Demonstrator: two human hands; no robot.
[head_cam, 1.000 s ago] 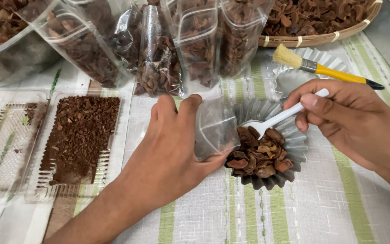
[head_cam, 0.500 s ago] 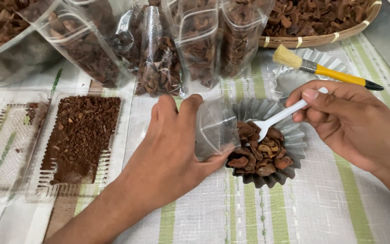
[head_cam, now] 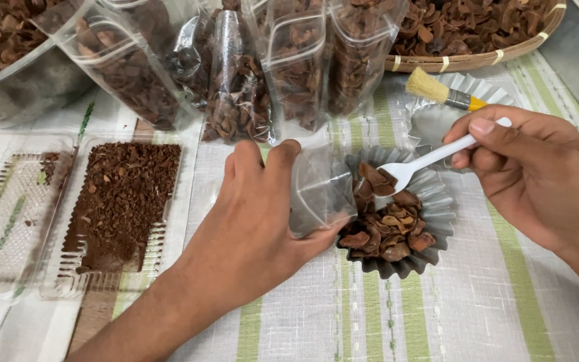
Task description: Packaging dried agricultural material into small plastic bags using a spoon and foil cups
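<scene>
My left hand [head_cam: 249,221] grips a small clear plastic pouch [head_cam: 319,191], holding its mouth against the edge of a fluted metal dish [head_cam: 437,208]. The dish holds brown dried pieces [head_cam: 387,231]. My right hand [head_cam: 537,171] pinches the handle of a white plastic spoon [head_cam: 423,161]. The spoon's bowl carries a couple of brown pieces and hovers over the dish, right at the pouch's mouth.
Several filled clear pouches [head_cam: 236,74] stand at the back. A woven tray [head_cam: 477,33] of brown pieces lies behind them. A yellow-handled brush [head_cam: 440,90] rests on a second fluted dish [head_cam: 437,124]. Left are clear trays [head_cam: 8,221], one with brown crumbs [head_cam: 122,198].
The spoon has dipped into the pile and come up with a few brown pieces, moving left toward the pouch mouth. My left hand has kept the pouch in place.
</scene>
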